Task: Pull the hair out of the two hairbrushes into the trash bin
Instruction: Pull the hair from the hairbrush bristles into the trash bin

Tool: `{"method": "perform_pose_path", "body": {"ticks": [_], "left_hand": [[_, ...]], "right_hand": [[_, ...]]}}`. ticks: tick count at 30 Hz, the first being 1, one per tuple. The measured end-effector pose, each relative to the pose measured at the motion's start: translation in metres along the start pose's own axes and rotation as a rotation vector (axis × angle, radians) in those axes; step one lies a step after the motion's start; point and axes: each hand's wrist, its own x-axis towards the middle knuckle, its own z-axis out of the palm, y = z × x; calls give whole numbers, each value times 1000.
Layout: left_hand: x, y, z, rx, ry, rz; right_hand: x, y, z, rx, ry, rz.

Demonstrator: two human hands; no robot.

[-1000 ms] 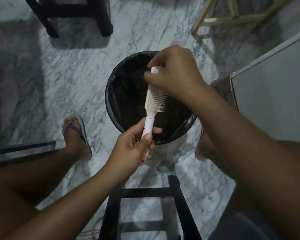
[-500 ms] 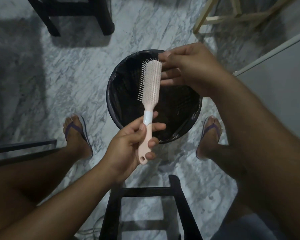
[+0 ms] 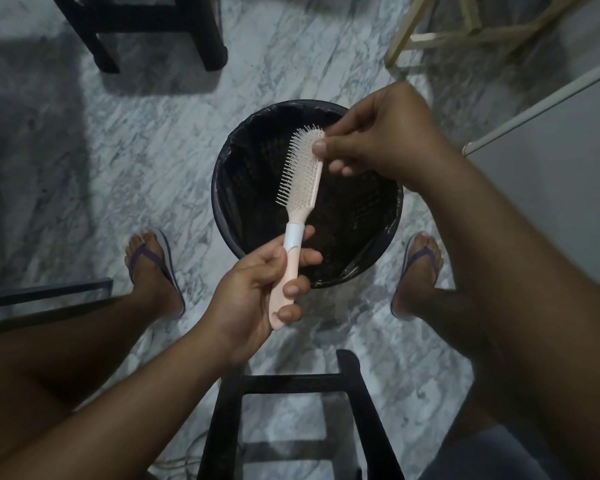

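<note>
A pale pink hairbrush with a white band on its handle is held over the round black trash bin, which is lined with a black bag. My left hand grips the handle, and the bristles face left. My right hand pinches at the top end of the brush head with thumb and fingertips. Whether hair sits between those fingers is too fine to tell. Only one brush is in view.
My two feet in sandals stand on the marble floor either side of the bin. A black stool frame is below my hands, another black stool at top left, a light wooden frame top right, a white panel at right.
The brush has turned so its bristles now face left instead of right. My right hand left the head, then came back to pinch its top end. My right foot has come into view.
</note>
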Motion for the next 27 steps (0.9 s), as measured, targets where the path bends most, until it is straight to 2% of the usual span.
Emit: {"method": "perform_pose_path", "body": {"ticks": [4, 7, 9, 13, 15, 20, 27], "left_hand": [[2, 3, 0, 84, 21, 53], [3, 4, 1, 129, 58, 73], [3, 3, 3, 152, 76, 80], [2, 2, 5, 251, 118, 93], [2, 1, 5, 282, 128, 90], [0, 2, 7, 225, 117, 55], [1, 10, 8, 89, 3, -53]], "right_hand": [[2, 0, -4, -180, 97, -38], [5, -3, -1, -8, 138, -19], [3, -8, 4, -2, 142, -57], [-15, -16, 18, -491, -60, -211], [-17, -15, 24, -598, -66, -260], [-11, -10, 21, -480, -35, -226], [1, 1, 11, -278, 193, -263]]}}
